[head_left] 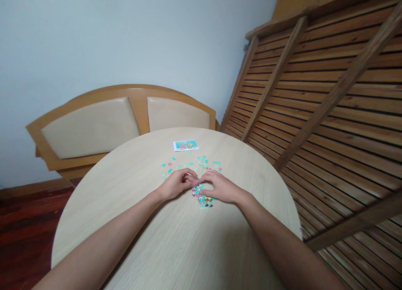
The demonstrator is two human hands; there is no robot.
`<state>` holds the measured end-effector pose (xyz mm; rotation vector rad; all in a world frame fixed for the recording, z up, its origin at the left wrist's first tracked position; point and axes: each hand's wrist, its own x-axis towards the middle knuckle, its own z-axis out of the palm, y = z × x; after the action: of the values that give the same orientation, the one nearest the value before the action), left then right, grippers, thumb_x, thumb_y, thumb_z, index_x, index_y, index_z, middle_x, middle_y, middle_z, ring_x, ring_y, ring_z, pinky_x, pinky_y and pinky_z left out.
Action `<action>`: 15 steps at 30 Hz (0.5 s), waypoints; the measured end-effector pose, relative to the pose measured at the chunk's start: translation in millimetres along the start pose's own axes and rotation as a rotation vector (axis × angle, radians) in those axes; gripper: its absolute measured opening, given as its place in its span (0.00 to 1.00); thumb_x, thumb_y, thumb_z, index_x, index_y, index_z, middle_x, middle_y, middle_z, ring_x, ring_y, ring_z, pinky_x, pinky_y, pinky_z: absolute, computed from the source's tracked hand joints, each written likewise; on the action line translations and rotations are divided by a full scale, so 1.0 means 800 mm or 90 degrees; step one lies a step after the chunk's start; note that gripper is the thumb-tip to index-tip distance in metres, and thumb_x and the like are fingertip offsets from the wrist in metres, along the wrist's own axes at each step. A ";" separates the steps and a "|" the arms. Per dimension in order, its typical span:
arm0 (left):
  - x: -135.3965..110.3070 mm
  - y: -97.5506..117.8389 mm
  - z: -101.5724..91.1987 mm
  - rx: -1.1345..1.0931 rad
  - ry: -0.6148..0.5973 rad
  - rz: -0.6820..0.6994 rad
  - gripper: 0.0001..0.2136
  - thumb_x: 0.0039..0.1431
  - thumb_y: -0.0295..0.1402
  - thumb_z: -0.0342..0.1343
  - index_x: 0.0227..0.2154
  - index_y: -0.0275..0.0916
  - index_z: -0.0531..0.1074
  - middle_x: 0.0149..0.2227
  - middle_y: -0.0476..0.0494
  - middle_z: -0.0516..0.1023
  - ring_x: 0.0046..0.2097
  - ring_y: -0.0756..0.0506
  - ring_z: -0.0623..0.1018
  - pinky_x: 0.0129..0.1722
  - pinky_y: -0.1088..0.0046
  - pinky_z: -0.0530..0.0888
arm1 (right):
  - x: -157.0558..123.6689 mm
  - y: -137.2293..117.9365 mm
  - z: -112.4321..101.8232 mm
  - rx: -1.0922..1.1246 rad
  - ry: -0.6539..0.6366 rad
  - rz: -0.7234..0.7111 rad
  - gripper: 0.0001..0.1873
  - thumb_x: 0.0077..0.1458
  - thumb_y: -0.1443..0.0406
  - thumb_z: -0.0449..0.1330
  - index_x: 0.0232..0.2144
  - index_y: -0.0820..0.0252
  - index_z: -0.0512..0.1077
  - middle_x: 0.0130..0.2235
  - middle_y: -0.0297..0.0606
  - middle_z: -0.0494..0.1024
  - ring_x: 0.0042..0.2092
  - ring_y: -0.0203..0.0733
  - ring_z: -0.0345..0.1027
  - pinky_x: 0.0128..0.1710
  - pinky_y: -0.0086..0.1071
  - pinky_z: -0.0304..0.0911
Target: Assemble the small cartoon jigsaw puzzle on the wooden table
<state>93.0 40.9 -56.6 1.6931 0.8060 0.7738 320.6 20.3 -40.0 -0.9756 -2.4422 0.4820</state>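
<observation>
A partly joined jigsaw puzzle [206,201] with a yellow cartoon figure lies on the table under my hands. My left hand [179,183] is at its upper left, fingers curled together near the puzzle's edge; whatever is between the fingertips is too small to make out. From the right, my right hand [219,186] reaches over the puzzle, its thumb apart from the fingers and touching or just above the joined part. The fingertips of both hands nearly meet. Loose turquoise and pink puzzle pieces [170,171] are scattered beyond my hands.
A small picture card [186,145] with cartoon figures lies beyond the pieces. The round wooden table [138,177] has a curved far edge. Behind it stands a cream-padded wooden headboard or bench back [135,101]; a slatted wooden panel [301,85] leans at the right.
</observation>
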 end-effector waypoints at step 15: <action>-0.005 0.008 0.009 0.172 0.028 0.015 0.11 0.58 0.36 0.59 0.40 0.35 0.72 0.33 0.43 0.81 0.35 0.47 0.79 0.34 0.74 0.72 | 0.000 -0.003 -0.002 -0.001 0.001 0.006 0.15 0.54 0.60 0.67 0.44 0.54 0.78 0.42 0.38 0.79 0.49 0.46 0.68 0.59 0.43 0.54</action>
<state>97.9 32.4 -52.5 1.9330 0.9565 0.7454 320.2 18.9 -37.7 -0.9880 -2.4372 0.4824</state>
